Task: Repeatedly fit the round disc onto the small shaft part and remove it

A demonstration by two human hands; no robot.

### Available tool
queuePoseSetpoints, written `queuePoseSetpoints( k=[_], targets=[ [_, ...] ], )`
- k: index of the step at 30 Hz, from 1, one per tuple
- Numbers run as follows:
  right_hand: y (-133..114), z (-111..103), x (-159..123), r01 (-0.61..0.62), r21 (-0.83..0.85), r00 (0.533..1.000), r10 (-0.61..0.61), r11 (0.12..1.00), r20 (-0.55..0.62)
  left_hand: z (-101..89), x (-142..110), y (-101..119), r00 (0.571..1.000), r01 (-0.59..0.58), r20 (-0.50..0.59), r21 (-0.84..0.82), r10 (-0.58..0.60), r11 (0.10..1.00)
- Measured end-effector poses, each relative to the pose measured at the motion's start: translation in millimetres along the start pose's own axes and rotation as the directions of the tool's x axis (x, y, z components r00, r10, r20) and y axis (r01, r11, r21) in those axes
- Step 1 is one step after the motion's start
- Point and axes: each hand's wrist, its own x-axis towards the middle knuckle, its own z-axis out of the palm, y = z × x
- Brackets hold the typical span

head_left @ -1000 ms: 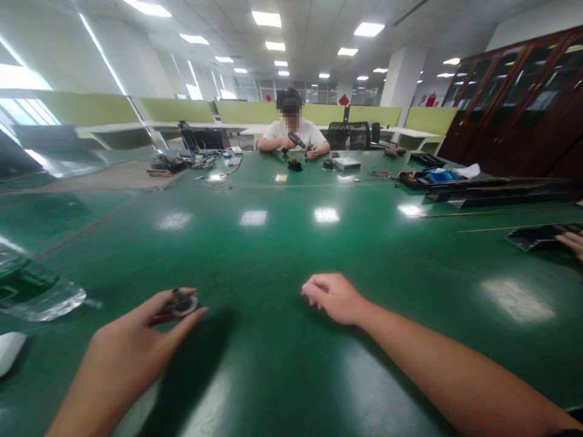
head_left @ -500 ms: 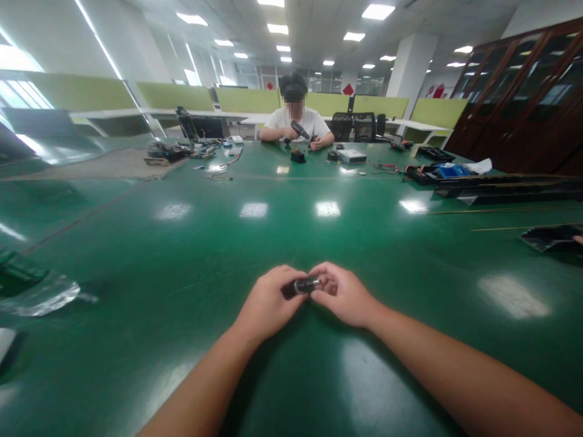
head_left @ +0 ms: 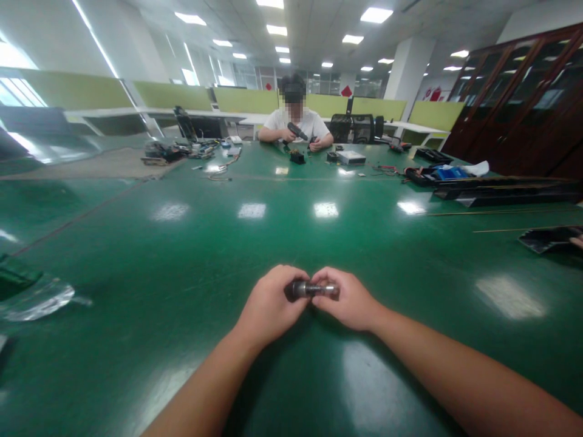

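In the middle of the near table, my left hand (head_left: 266,303) is closed round a black cylinder with a metal collar (head_left: 299,289), which lies roughly level. From its right end a narrower silver part (head_left: 328,290) reaches into the fingers of my right hand (head_left: 353,303), which pinch it. Whether the cylinder and the silver part are one piece, I cannot tell. My fingertips nearly meet just above the glossy green tabletop (head_left: 218,249).
A clear plastic bottle (head_left: 39,297) lies at the left edge. Across the table, a person (head_left: 296,121) holds a dark power tool (head_left: 297,130). Black metal profiles (head_left: 505,191) and thin rods lie to the right, with another person's fingers (head_left: 577,241) at the edge.
My left hand has come from the left with the cylinder to meet my right hand. Since half a second ago, more of the silver part shows between the right fingers.
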Motion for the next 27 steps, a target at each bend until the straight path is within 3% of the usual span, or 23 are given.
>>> queuePoseSetpoints(
  k=[15,27],
  targets=[
    [0.2,0.2,0.9,0.026,0.012,1.0,-0.026,1.0,-0.01,-4.5,2.9,1.0,0.994,-0.104,0.025,0.0,0.104,0.995],
    [1.2,0.9,2.1,0.043,0.027,0.999,-0.042,0.999,-0.026,-3.4,2.7,-1.9,0.995,-0.099,0.023,0.022,0.098,0.995]
  ],
)
